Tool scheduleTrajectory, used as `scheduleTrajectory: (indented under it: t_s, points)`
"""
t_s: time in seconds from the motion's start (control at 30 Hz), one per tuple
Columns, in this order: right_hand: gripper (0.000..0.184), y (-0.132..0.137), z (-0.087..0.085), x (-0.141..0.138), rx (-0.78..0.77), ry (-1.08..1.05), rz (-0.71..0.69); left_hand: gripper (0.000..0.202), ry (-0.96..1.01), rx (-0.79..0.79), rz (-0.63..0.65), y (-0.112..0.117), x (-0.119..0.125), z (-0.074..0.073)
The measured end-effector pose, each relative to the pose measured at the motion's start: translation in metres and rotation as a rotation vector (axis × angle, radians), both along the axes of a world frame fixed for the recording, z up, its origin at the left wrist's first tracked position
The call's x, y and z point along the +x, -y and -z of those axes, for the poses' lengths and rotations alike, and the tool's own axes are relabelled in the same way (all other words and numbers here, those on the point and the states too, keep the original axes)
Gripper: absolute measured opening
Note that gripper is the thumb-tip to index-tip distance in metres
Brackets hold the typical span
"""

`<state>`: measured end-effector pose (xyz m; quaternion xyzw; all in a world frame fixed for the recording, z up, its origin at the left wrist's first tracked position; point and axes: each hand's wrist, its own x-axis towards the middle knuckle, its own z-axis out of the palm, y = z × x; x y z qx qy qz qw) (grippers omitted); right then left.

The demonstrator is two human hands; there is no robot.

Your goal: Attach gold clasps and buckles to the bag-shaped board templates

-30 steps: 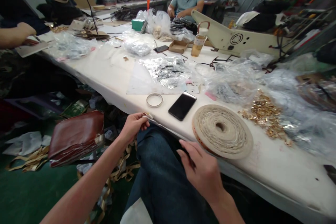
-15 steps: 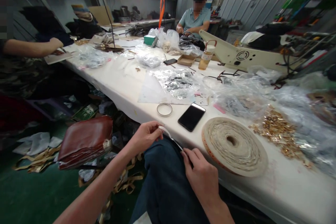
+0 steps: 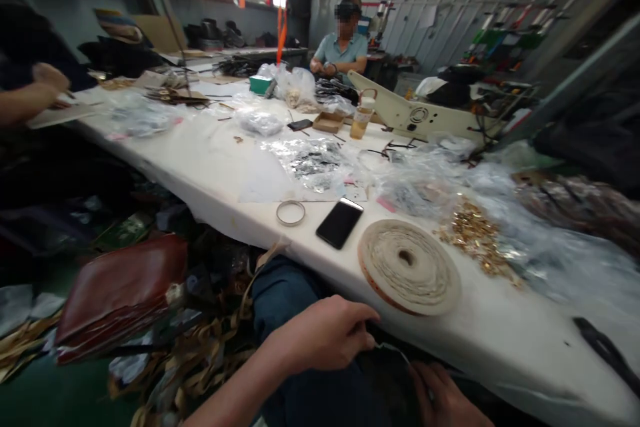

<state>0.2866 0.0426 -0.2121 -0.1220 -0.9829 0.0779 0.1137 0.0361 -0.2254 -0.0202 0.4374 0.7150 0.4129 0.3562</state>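
Observation:
My left hand is low over my lap, fingers pinched on the end of a thin pale strip. My right hand sits at the bottom edge, fingers curled around a dark piece on my lap that the strip runs to. Both hands are just below the front edge of the white table. A flat coil of beige tape lies on the table right above them, with a black phone and a metal ring to its left.
Gold metal fittings and plastic bags cover the table's right side. A brown leather stack and loose tan strips lie on the floor at left. One person sits at the far end, another person's hand works at left.
Both hands dropped lower and to the right, closer together over my lap. The strip between them is now short. The view tilted up and shifted.

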Motion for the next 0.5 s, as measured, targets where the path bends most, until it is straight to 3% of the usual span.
scheduleTrajectory:
  t_s: [0.13, 0.23, 0.37, 0.5]
  points:
    - [0.041, -0.002, -0.024, 0.039, 0.077, 0.19, 0.248, 0.037, 0.06, -0.008, 0.162, -0.034, 0.034, 0.011]
    - [0.03, -0.014, -0.035, 0.054, 0.041, 0.407, 0.389, 0.04, 0.174, -0.024, 0.227, -0.062, 0.05, 0.039]
    - [0.025, -0.038, -0.028, 0.083, 0.024, 0.528, 0.518, 0.046, 0.3, -0.031, 0.293, -0.097, 0.07, 0.081]
    - [0.031, -0.053, -0.011, 0.115, -0.005, 0.519, 0.585, 0.045, 0.241, -0.063, 0.292, -0.113, 0.085, 0.097]
